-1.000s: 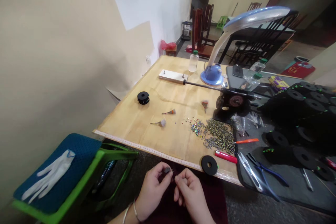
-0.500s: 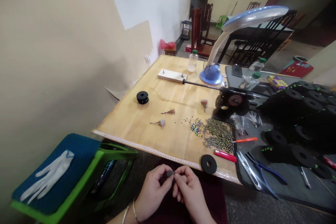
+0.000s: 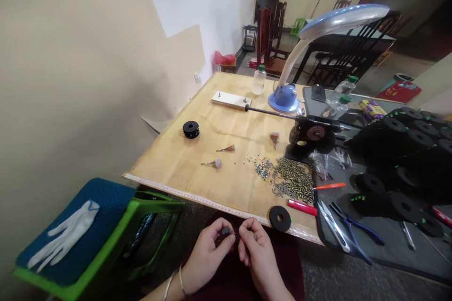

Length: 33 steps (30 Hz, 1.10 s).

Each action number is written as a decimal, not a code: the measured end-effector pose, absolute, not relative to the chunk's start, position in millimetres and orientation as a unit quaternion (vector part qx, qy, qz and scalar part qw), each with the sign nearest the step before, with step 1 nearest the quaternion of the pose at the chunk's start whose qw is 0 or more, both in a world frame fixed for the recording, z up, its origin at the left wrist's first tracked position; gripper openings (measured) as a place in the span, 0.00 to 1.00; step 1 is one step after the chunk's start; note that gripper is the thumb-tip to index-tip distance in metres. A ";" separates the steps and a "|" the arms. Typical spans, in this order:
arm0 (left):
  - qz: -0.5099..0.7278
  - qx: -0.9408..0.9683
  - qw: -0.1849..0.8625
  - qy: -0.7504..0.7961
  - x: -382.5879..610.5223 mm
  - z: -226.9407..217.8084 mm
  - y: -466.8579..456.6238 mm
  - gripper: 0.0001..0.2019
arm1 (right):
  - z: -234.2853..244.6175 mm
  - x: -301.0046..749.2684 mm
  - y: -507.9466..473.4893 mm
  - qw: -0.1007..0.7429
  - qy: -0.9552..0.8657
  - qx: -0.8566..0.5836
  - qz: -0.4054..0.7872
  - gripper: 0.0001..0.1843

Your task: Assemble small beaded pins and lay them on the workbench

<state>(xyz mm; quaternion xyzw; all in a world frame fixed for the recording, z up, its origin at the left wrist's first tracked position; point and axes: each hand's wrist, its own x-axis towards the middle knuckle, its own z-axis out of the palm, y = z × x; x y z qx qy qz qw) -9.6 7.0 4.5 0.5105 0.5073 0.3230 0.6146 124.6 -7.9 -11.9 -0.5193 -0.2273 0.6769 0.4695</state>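
Note:
Over my lap, just off the table's front edge, my left hand (image 3: 209, 257) pinches a small dark grey piece (image 3: 225, 231) between thumb and fingers; its kind is too small to make out. A short gap to the right, my right hand (image 3: 259, 256) has its thumb and fingertips pressed together, and what they hold, if anything, cannot be seen. The nearest thing to that hand is a black foam disc (image 3: 280, 218) with a centre hole on the table edge. Beyond it lie a red-handled tool (image 3: 302, 207) and a heap of small metallic pieces (image 3: 294, 178).
Coloured beads (image 3: 264, 169), small bristly bundles (image 3: 226, 148), a black spool (image 3: 191, 129) and a blue lamp (image 3: 285, 98) stand on the wooden table (image 3: 169, 164). Scissors (image 3: 334, 228) and pliers (image 3: 356, 225) lie on the dark mat. A glove (image 3: 65, 235) rests on the left stool.
My hands have drawn slightly apart; the right fingertips have moved right, away from the dark piece in my left hand. The view has shifted a little.

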 end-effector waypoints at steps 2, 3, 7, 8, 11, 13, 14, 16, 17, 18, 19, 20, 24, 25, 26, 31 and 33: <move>0.322 0.502 0.629 0.499 -9.2 6.7 7.2 0.02 | -12.2 124.3 -8.4 0.479 -0.236 -0.511 0.673 0.23; 0.321 0.497 0.636 0.495 -9.0 7.9 7.3 0.02 | -12.4 124.2 -8.7 0.481 -0.240 -0.509 0.672 0.23; 0.321 0.487 0.645 0.494 -8.3 10.0 8.4 0.02 | -12.6 124.5 -10.1 0.476 -0.260 -0.510 0.668 0.23; 0.322 0.487 0.642 0.497 -8.2 10.1 8.7 0.02 | -12.4 124.7 -10.2 0.474 -0.264 -0.510 0.667 0.23; 0.331 0.492 0.624 0.509 -7.8 10.0 10.0 0.03 | -11.7 125.0 -10.3 0.465 -0.277 -0.512 0.667 0.22; 0.339 0.502 0.607 0.514 -7.6 10.1 10.7 0.03 | -11.0 124.8 -10.1 0.460 -0.285 -0.513 0.666 0.22; 0.340 0.507 0.601 0.516 -7.6 10.1 10.9 0.04 | -10.7 124.7 -10.0 0.459 -0.288 -0.513 0.665 0.22; 0.333 0.515 0.595 0.519 -7.7 9.9 11.1 0.04 | -10.0 124.3 -9.9 0.457 -0.291 -0.514 0.665 0.22; 0.328 0.518 0.594 0.521 -7.7 9.6 11.1 0.05 | -9.7 124.1 -10.0 0.456 -0.291 -0.514 0.666 0.22; 0.324 0.521 0.592 0.522 -7.7 9.2 11.1 0.05 | -9.4 123.8 -10.1 0.454 -0.290 -0.514 0.667 0.22; 0.323 0.524 0.589 0.524 -7.7 8.7 11.1 0.05 | -9.2 123.5 -10.2 0.452 -0.290 -0.513 0.669 0.22; 0.323 0.526 0.586 0.525 -7.5 8.1 11.1 0.05 | -9.1 123.1 -10.3 0.450 -0.289 -0.512 0.672 0.22; 0.325 0.525 0.577 0.535 -6.7 6.7 11.4 0.07 | -9.3 122.5 -10.5 0.452 -0.285 -0.503 0.679 0.22; 0.325 0.525 0.575 0.536 -6.6 6.6 11.6 0.07 | -9.3 122.7 -10.4 0.453 -0.283 -0.500 0.682 0.22; 0.324 0.527 0.574 0.537 -6.5 6.5 11.7 0.07 | -9.1 123.1 -10.0 0.454 -0.281 -0.497 0.684 0.21; 0.317 0.541 0.572 0.528 -8.9 7.3 13.0 0.08 | -4.2 128.2 -7.5 0.437 -0.296 -0.494 0.691 0.22; 0.330 0.528 0.580 0.525 -11.0 9.8 14.5 0.06 | -1.9 130.1 -7.0 0.414 -0.316 -0.500 0.691 0.21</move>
